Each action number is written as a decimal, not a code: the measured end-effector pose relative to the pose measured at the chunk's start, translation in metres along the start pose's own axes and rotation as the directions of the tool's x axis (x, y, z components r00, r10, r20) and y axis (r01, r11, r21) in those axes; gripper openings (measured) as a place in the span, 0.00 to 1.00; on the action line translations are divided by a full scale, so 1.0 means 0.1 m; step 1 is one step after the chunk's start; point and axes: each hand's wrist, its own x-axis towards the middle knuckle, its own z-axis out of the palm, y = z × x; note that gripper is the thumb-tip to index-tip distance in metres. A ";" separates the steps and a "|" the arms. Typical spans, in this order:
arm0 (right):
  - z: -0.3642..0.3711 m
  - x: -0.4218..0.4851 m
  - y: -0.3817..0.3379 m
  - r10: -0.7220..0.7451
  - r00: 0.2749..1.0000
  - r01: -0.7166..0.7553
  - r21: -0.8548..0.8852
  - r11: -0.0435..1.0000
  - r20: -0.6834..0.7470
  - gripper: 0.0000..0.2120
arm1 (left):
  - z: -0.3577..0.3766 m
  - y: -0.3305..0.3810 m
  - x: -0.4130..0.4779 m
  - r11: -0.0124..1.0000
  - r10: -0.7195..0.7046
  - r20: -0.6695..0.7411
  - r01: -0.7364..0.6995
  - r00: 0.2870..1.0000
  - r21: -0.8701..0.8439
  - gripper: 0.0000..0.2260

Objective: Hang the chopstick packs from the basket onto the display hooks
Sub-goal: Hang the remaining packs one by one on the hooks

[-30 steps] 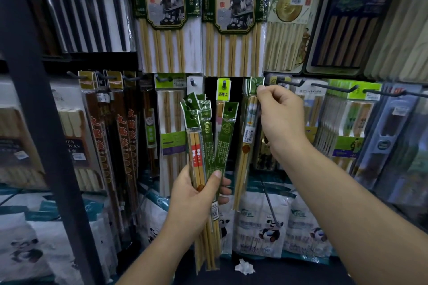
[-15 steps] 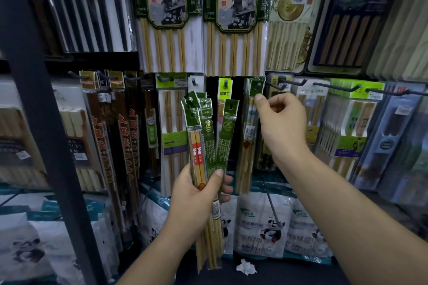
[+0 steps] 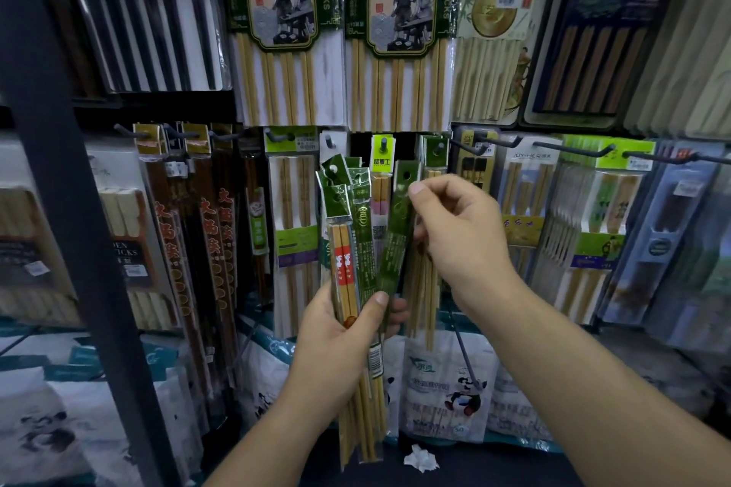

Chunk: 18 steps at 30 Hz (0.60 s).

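Observation:
My left hand point(image 3: 336, 344) grips a fanned bunch of narrow chopstick packs point(image 3: 356, 249) with green header cards, held upright in front of the display. My right hand point(image 3: 459, 237) has its thumb and fingers pinching the rightmost green pack point(image 3: 397, 233) of that bunch near its top. Behind my right hand, a matching green-headed pack point(image 3: 433, 154) hangs on a display hook point(image 3: 439, 148). The basket is out of view.
A dark upright post point(image 3: 75, 210) stands at left. Long black hooks point(image 3: 573, 150) jut out at right, above hanging packs. Large chopstick sets fill the upper row. Panda-printed bags point(image 3: 447, 387) lie below, and a crumpled scrap of paper point(image 3: 421, 459) sits on the dark ledge.
My right hand left the pack hanging on the hook, came down and left, and took hold of the rightmost pack in my left hand's bunch.

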 end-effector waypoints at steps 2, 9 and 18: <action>-0.05 0.08 -0.05 0.018 0.997 -0.015 0.052 0.999 -0.071 0.10 | -0.03 0.00 0.01 0.997 0.020 -0.026 -0.018 0.999 0.080 0.06; -0.13 0.28 -0.05 0.007 0.983 -0.006 0.006 1.000 -0.184 0.15 | -0.06 -0.02 0.00 0.999 0.009 -0.028 -0.008 1.000 0.032 0.04; -0.09 0.35 -0.02 0.000 0.978 -0.002 -0.010 1.000 -0.208 0.17 | -0.05 -0.05 0.01 1.000 0.000 0.004 0.000 1.000 0.019 0.05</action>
